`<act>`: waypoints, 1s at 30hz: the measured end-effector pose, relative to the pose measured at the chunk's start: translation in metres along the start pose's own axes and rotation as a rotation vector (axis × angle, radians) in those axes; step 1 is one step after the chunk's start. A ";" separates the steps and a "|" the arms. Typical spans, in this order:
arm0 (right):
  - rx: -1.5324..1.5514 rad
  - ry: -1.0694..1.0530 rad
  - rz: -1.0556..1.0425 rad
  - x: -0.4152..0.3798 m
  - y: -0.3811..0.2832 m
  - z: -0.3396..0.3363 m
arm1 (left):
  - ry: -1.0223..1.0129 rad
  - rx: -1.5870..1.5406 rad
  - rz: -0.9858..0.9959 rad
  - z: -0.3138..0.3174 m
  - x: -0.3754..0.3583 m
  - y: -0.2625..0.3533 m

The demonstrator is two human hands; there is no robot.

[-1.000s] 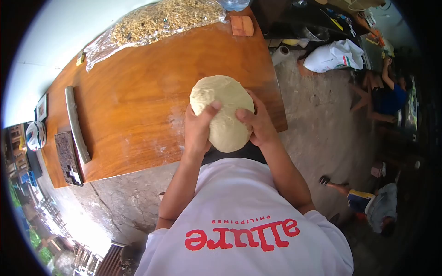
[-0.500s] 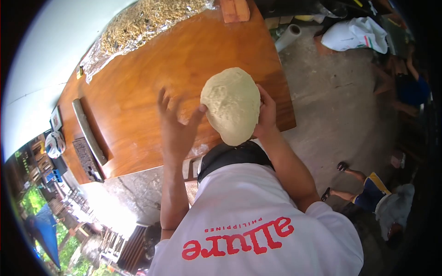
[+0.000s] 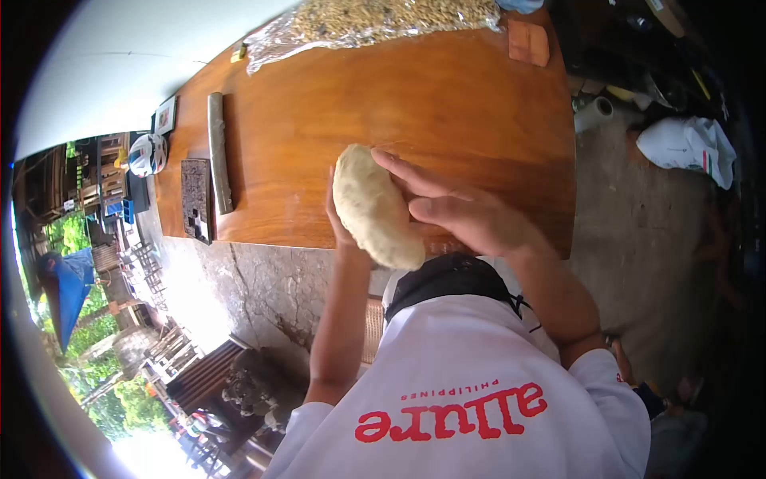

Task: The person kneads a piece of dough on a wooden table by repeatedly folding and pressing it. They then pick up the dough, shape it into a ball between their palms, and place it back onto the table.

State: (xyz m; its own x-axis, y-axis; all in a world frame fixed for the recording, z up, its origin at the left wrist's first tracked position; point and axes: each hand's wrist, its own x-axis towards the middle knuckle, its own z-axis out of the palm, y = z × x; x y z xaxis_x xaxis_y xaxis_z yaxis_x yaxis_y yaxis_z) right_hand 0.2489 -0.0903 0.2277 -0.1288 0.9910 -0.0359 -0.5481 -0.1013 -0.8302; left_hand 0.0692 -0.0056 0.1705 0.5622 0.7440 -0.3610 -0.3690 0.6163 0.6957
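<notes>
A thick, pale lump of dough [image 3: 369, 209] is held up on edge in front of my chest, above the near edge of the wooden table. My left hand [image 3: 341, 223] supports it from the left and behind, and most of its fingers are hidden by the dough. On the other side, my right hand [image 3: 467, 211] has its fingers stretched out, with the fingertips at the dough's upper right edge. Its thumb is apart from the index finger, close to the dough's side.
The brown wooden table [image 3: 447, 96] bears plastic wrap with a grainy brown mass [image 3: 383, 20], a reddish block [image 3: 528, 42], a grey pipe [image 3: 217, 152] and a dark slab [image 3: 195, 199]. A helmet [image 3: 148, 156] lies left. A white sack [image 3: 686, 148] is on the right.
The dough has turned from its broad face to its edge and moved slightly left. My right hand has come round to its right side; my left hand has closed in behind it. The view has shifted.
</notes>
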 end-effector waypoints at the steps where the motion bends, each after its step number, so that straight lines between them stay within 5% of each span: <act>1: -0.303 -0.182 0.032 -0.004 -0.021 0.001 | -0.045 0.114 0.106 -0.013 -0.011 -0.013; 2: -0.616 -0.121 -0.067 -0.013 -0.046 0.002 | -0.079 0.219 0.216 -0.027 -0.022 -0.025; 3: -0.652 0.071 -0.267 -0.021 -0.069 0.007 | -0.114 -0.603 -0.039 -0.021 -0.031 -0.025; 5: -0.779 0.546 -0.625 -0.038 -0.115 0.016 | -0.227 -0.748 -0.046 -0.040 -0.048 -0.029; 7: -0.763 0.607 -1.062 -0.060 -0.138 0.037 | -0.335 -0.919 -0.034 -0.062 -0.066 -0.031; 8: -0.795 0.558 -1.066 -0.055 -0.131 0.060 | -0.292 -0.827 0.015 -0.073 -0.073 -0.028; 10: -0.967 0.987 -1.120 -0.047 -0.080 0.098 | -0.255 -0.757 0.083 -0.090 -0.078 -0.034; 12: -1.320 0.910 -0.860 -0.015 0.024 0.133 | -0.299 -0.680 0.012 -0.107 -0.075 -0.041; 14: -1.542 0.540 -0.575 0.005 0.126 0.177 | -0.430 -0.833 0.154 -0.087 -0.093 -0.045; 15: -1.592 0.462 -0.525 0.003 0.138 0.187 | -0.533 -0.992 0.300 -0.072 -0.108 -0.050; 17: -1.368 0.337 -0.298 -0.012 0.110 0.177 | -0.293 -0.599 0.049 -0.103 -0.118 -0.036; 18: -1.157 0.266 -0.111 -0.029 0.087 0.179 | -0.494 -0.654 0.016 -0.117 -0.116 -0.032; 20: -1.189 0.545 -0.271 -0.055 0.059 0.178 | -0.660 -0.727 -0.033 -0.119 -0.133 -0.038; 21: -1.195 0.685 -0.346 -0.067 0.045 0.178 | -0.452 -0.708 -0.049 -0.107 -0.139 -0.030; 22: -1.292 0.677 -0.404 -0.069 0.052 0.177 | -0.251 -0.675 -0.061 -0.096 -0.142 -0.023; 24: -1.482 0.671 -0.528 -0.067 0.078 0.177 | -0.294 -0.592 -0.029 -0.090 -0.151 -0.017; 26: -1.339 0.662 -0.325 -0.039 0.121 0.202 | -0.362 -0.572 0.003 -0.061 -0.166 -0.009; 27: -1.522 0.479 -0.539 -0.034 0.139 0.203 | -0.402 -0.623 -0.004 -0.039 -0.175 -0.005; 29: -1.534 0.521 -0.605 -0.040 0.139 0.181 | -0.544 -0.611 -0.024 -0.049 -0.161 -0.024; 30: -1.068 0.309 -0.463 -0.045 0.125 0.159 | -0.661 -0.615 -0.038 -0.066 -0.141 -0.040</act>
State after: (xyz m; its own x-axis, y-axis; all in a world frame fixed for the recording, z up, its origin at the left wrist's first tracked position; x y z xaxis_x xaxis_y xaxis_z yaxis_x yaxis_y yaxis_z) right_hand 0.0545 -0.1619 0.2141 0.1829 0.9079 0.3771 0.4892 0.2486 -0.8360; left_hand -0.0441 -0.1184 0.1531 0.8228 0.5374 0.1852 -0.5653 0.8077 0.1676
